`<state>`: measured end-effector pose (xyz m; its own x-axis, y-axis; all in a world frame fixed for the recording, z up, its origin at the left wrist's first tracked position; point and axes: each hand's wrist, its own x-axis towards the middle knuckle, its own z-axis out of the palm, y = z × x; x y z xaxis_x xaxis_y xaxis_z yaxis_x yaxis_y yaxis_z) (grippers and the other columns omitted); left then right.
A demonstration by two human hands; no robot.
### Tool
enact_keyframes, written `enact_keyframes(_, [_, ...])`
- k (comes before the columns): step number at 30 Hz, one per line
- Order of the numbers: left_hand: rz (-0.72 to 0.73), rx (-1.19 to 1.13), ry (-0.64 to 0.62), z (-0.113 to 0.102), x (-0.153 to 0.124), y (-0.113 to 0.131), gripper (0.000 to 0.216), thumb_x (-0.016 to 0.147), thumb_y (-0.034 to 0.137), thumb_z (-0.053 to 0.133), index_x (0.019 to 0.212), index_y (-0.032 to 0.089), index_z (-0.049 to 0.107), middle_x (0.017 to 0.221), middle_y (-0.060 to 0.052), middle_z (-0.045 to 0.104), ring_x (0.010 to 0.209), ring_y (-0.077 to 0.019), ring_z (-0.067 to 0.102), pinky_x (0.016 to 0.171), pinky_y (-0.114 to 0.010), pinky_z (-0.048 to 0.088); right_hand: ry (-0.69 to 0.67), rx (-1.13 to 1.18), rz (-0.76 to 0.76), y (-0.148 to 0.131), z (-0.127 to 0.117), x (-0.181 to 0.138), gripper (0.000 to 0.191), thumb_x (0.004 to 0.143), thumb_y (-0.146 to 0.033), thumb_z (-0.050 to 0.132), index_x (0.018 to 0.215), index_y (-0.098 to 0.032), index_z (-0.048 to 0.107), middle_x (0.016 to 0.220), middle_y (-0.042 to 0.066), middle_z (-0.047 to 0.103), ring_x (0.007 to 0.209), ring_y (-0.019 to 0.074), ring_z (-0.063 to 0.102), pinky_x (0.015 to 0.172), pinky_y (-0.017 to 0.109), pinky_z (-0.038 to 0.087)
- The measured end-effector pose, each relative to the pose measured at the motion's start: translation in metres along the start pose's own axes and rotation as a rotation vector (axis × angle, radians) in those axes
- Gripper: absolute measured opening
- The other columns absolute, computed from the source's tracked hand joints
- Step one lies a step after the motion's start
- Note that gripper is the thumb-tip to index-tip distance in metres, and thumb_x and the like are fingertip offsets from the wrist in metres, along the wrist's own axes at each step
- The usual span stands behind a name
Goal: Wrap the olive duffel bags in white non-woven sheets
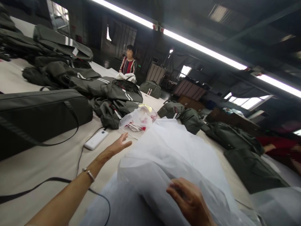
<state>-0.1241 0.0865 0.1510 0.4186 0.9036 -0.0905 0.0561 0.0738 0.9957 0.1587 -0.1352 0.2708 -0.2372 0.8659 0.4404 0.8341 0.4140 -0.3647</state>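
- The heap of thin, translucent whitish plastic film (178, 147) lies spread and rumpled on the pale, cloth-like desk (58, 166), directly before the person.
- The right grip (188, 197) is over the film, its fingers curled and blurred; I cannot tell whether it pinches a layer.
- The left grip (121, 144) reaches forward just beside the film's left edge, fingers apart, with nothing visible in it.
- To handle the film well, I would separate one layer by its edge and keep the slim silver bracelet (88, 174) from snagging it.
- Near the far edge sits a crinkled clear plastic bag (138, 117) of red-and-white slips; their print is too small to read.
- Left of that, the white rectangular power bank (96, 140) has a small dark round spot but no legible brand.
- Beyond, dark green fabric duffel bags (124, 89) bear paired white stripes; a white rectangular hang tag (75, 51) on one farther left shows no readable writing.
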Motion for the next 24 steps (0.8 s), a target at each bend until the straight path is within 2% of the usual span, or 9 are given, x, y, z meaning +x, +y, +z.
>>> enact_keyframes(2, [-0.011, -0.043, -0.07, 0.022, 0.013, -0.001, 0.108, 0.059, 0.078, 0.069, 0.141, 0.014, 0.036, 0.136, -0.024, 0.053, 0.123, -0.0345, 0.054, 0.093, -0.041, 0.048, -0.002, -0.023, -0.022, -0.003, 0.001, 0.005, 0.013, 0.09, -0.036, 0.062, 0.084, -0.025, 0.066, 0.068, -0.001, 0.069, 0.059, 0.0151, 0.065, 0.057, 0.024, 0.05])
enact_keyframes(5, [-0.04, -0.09, -0.164, 0.047, 0.016, -0.008, 0.087, 0.061, 0.071, 0.072, 0.123, 0.013, 0.053, 0.103, -0.012, 0.069, 0.089, -0.0258, 0.067, 0.072, -0.032, 0.051, -0.043, -0.046, -0.001, 0.001, 0.003, 0.013, 0.015, 0.093, -0.032, 0.058, 0.084, -0.025, 0.067, 0.068, 0.0, 0.069, 0.06, 0.0148, 0.064, 0.06, 0.025, 0.048])
enact_keyframes(7, [-0.077, -0.089, -0.175, 0.052, 0.009, -0.015, 0.062, 0.065, 0.065, 0.073, 0.097, 0.013, 0.062, 0.076, -0.002, 0.065, 0.065, -0.0183, 0.062, 0.056, -0.026, 0.045, -0.048, -0.054, 0.022, 0.01, 0.004, 0.019, 0.016, 0.094, -0.031, 0.057, 0.085, -0.025, 0.068, 0.072, 0.001, 0.071, 0.064, 0.0151, 0.065, 0.064, 0.025, 0.048])
enact_keyframes(10, [-0.132, -0.063, -0.13, 0.047, -0.006, -0.026, 0.044, 0.072, 0.059, 0.067, 0.073, 0.016, 0.056, 0.056, 0.006, 0.052, 0.047, -0.0112, 0.047, 0.046, -0.022, 0.033, -0.005, -0.064, 0.06, 0.032, 0.006, 0.026, 0.019, 0.095, -0.031, 0.055, 0.087, -0.023, 0.07, 0.079, 0.003, 0.074, 0.07, 0.0156, 0.068, 0.069, 0.024, 0.047])
enact_keyframes(13, [-0.134, 0.002, -0.067, 0.043, -0.017, -0.03, 0.037, 0.07, 0.053, 0.068, 0.068, 0.018, 0.055, 0.056, 0.006, 0.054, 0.05, -0.012, 0.048, 0.048, -0.022, 0.034, -0.016, -0.089, 0.146, 0.06, 0.012, 0.032, 0.027, 0.097, -0.037, 0.052, 0.085, -0.023, 0.072, 0.078, 0.003, 0.074, 0.07, 0.0158, 0.067, 0.07, 0.025, 0.046])
enact_keyframes(18, [-0.104, 0.046, -0.081, 0.051, -0.022, -0.022, 0.035, 0.063, 0.049, 0.075, 0.072, 0.017, 0.064, 0.064, 0.001, 0.066, 0.068, -0.0229, 0.062, 0.065, -0.03, 0.049, -0.086, -0.089, 0.381, 0.094, 0.026, 0.037, 0.031, 0.095, -0.047, 0.051, 0.086, -0.026, 0.071, 0.081, 0.0, 0.074, 0.075, 0.017, 0.067, 0.069, 0.026, 0.043])
enact_keyframes(20, [-0.114, -0.007, -0.027, 0.051, -0.024, -0.02, 0.046, 0.066, 0.059, 0.072, 0.082, 0.016, 0.068, 0.068, -0.002, 0.069, 0.075, -0.0263, 0.064, 0.071, -0.034, 0.051, -0.098, -0.088, 0.436, 0.099, 0.03, 0.038, 0.03, 0.094, -0.048, 0.052, 0.085, -0.026, 0.071, 0.08, 0.0, 0.074, 0.075, 0.0177, 0.067, 0.068, 0.026, 0.043])
enact_keyframes(22, [-0.142, -0.151, 0.023, 0.047, -0.031, -0.022, 0.066, 0.073, 0.075, 0.059, 0.1, 0.015, 0.067, 0.079, -0.006, 0.073, 0.082, -0.0284, 0.066, 0.075, -0.037, 0.052, -0.101, -0.087, 0.458, 0.101, 0.031, 0.039, 0.03, 0.093, -0.049, 0.052, 0.085, -0.027, 0.071, 0.081, 0.0, 0.074, 0.076, 0.0186, 0.068, 0.068, 0.027, 0.043])
enact_keyframes(24, [-0.136, -0.328, 0.004, 0.042, -0.042, -0.029, 0.09, 0.075, 0.088, 0.042, 0.125, 0.015, 0.056, 0.097, -0.012, 0.073, 0.092, -0.0303, 0.067, 0.082, -0.04, 0.052, -0.098, -0.081, 0.472, 0.102, 0.031, 0.04, 0.03, 0.092, -0.049, 0.052, 0.085, -0.027, 0.071, 0.082, 0.0, 0.074, 0.077, 0.0195, 0.068, 0.069, 0.028, 0.043])
